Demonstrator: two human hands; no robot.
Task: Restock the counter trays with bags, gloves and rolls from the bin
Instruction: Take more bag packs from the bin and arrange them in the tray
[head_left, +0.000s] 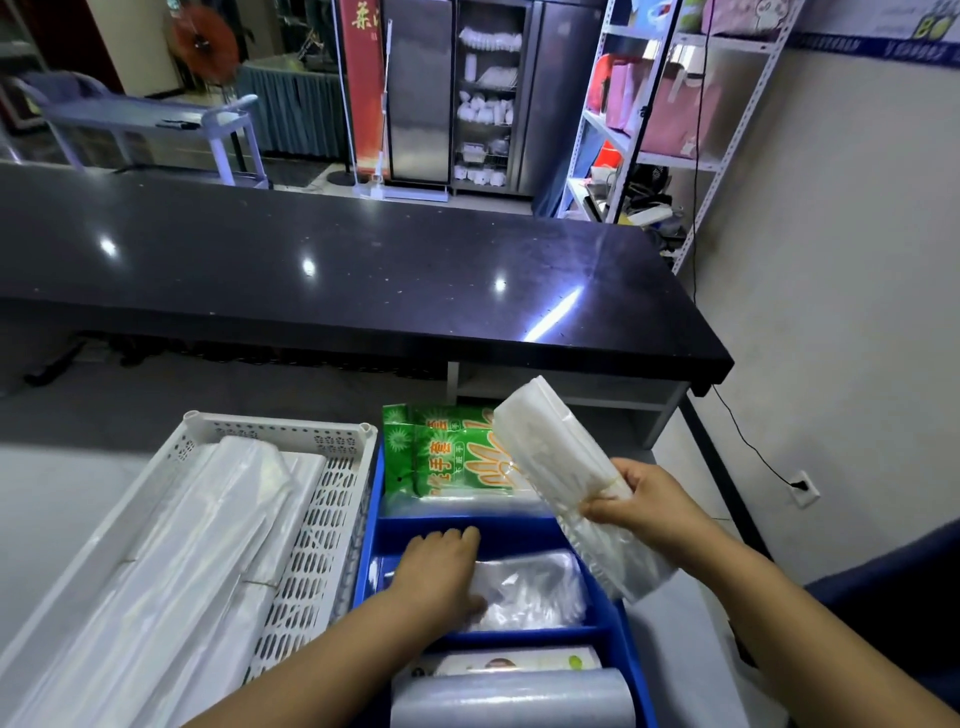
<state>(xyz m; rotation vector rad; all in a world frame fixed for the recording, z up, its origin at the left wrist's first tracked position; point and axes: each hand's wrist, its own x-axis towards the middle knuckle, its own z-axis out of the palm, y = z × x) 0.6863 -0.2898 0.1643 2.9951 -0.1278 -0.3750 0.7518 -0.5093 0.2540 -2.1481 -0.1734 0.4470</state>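
Note:
A blue divided tray (506, 525) sits in front of me. Its far compartment holds green glove packs (452, 457). In the middle compartment lie clear plastic bags (530, 592), and my left hand (441, 569) rests palm down on their left part. My right hand (641, 504) holds a banded bundle of clear bags (550, 462) tilted above the tray's right side. The near compartment holds a roll of clear film (511, 699) and a flat printed pack (498, 662).
A white perforated basket (317, 519) with long folded white bags (182, 561) stands left of the blue tray. A black glossy counter (337, 270) runs across behind. A wall with a socket (802, 486) and cable is on the right.

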